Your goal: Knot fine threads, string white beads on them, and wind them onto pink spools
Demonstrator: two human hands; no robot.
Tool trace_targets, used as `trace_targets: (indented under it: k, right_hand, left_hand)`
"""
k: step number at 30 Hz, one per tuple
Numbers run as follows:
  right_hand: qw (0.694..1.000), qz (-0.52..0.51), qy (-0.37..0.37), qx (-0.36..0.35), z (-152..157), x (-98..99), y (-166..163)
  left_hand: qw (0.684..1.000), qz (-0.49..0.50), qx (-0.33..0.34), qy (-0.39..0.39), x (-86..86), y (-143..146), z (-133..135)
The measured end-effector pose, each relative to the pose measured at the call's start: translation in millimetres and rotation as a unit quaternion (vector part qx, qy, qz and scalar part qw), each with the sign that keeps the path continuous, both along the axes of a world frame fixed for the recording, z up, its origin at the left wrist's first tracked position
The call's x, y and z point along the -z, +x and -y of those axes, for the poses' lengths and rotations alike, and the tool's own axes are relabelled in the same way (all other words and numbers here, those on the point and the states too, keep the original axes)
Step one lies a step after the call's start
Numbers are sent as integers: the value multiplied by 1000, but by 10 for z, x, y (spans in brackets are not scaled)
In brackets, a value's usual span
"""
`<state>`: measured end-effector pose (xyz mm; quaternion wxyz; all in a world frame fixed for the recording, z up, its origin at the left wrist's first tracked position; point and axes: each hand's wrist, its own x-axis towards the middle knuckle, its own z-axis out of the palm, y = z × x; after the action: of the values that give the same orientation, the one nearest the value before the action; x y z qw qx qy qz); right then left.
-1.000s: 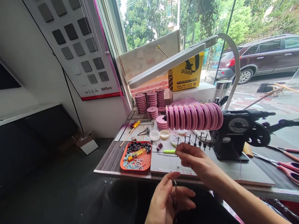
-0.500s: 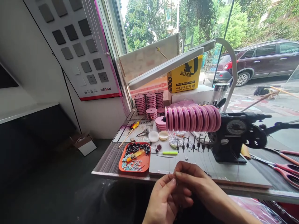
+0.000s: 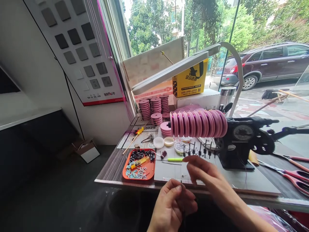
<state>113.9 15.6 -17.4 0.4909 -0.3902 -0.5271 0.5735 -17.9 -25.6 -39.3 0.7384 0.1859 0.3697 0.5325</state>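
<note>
- While your left hand (image 3: 169, 203) pinches a thin dark strand (image 3: 181, 182) between thumb and forefinger, its other fingers curl in below; hand and strand are on your side of the board's near edge.
- Your right hand (image 3: 205, 174) is apart from the left, reaching over the near edge of the grey board (image 3: 166, 172) with fingers partly bent; whether it grips something fine cannot be told.
- Beyond your right fingertips, a green-handled tool (image 3: 175, 159) lies toward the board's left edge.
- Further in, you have a row of small black spindles (image 3: 200, 153) and a round dish of pale beads (image 3: 178, 151).
- Just beside the board's left edge, near the table's near edge, sits an orange tray (image 3: 151, 172) with black beads (image 3: 135, 155) and a yellow piece (image 3: 140, 162).
- To your right, a black machine (image 3: 238, 154) on the board carries pink spools (image 3: 198, 124).
- Scissors (image 3: 296, 183) lie past the board's right edge.
</note>
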Motion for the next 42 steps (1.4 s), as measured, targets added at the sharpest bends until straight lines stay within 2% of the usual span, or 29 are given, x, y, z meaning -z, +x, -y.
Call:
trace_targets:
  k: [3,5,6,8,10,12,14,17,20,22,24,26,27,29,32,36,42]
  right_hand:
    - [984,114,81,107,-163,-21,28]
    - [973,165,101,129,-251,-30,-3]
    - [970,173,106,135,-283,-37,-28]
    - [969,167,109,146,-321,-62,-77]
    - [970,150,113,155,-329,-101,-103]
    - [972,130,124,152,-311,-154,-94]
    - [976,105,136,135,-275,-218,-56]
    - [983,69,136,101,-217,-310,13]
    - [994,28,90,59,-191,-354,58]
    - [999,-16,43,28,-190,-348,69]
    - [998,-59,-2,-11,-188,-326,64]
    - [993,-93,-46,-55,-178,-300,44]
    - [989,-109,-65,-73,-169,-291,30]
    - [981,-139,-92,-97,-151,-278,-2]
    - [976,-167,-99,-101,-141,-262,-31]
    - [979,-167,-89,-77,-175,-216,-19]
    - [982,-153,-89,-63,-207,-143,-9]
  left_hand:
    - [994,-97,-21,40,-33,24,0]
    - [965,-240,-47,92,-55,30,8]
    - [935,-328,-67,117,-66,29,14]
    - [850,-488,-110,164,-101,16,19]
    - [770,-589,-126,210,-163,2,4]
    - [724,-629,-117,257,-253,2,-38]
    - [712,-632,-100,290,-350,29,-101]
    - [736,-595,-68,315,-451,107,-201]
    - [788,-530,-37,312,-448,182,-259]
    - [852,-441,-15,282,-394,213,-259]
    - [933,-284,2,221,-326,233,-227]
    - [981,-115,20,152,-272,245,-175]
    - [990,-51,28,130,-254,246,-146]
    - [992,16,47,119,-224,237,-89]
    - [988,45,85,121,-130,180,-13]
    - [987,64,137,58,112,48,103]
    - [988,71,139,9,382,-46,269]
